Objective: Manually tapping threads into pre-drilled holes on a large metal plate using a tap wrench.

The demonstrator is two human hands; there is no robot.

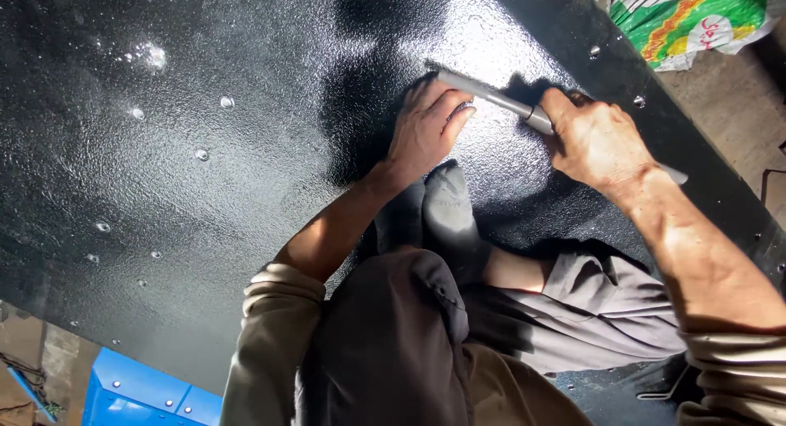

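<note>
While most of the view is taken up by a broad black sheet (205,188), glossy and pebbled like fresh coating over metal, the person sits on it with knees drawn up and both hands out in front. Small round rivet heads (226,102) stud the sheet in loose rows and catch the sun as bright dots. Grey trousers (393,336) and rolled beige sleeves (278,311) fill the lower middle, and a dark socked foot (446,209) rests on the sheet just below the hands.

Between the hands lies a slim grey rod-like tool (491,96), smooth and cylindrical, slanting from upper left down to the right and lying low against the sheet. The right hand (594,139) is clenched around its lower half, and a short length of it sticks out past the wrist. The left hand (426,127) is spread flat, palm on the sheet, with its fingertips (463,111) touching the upper part of the tool.

At the top right corner, off the sheet's edge, lies a crumpled woven sack (688,20) in green, white and orange. A blue riveted metal panel (143,393) shows at the bottom left.
</note>
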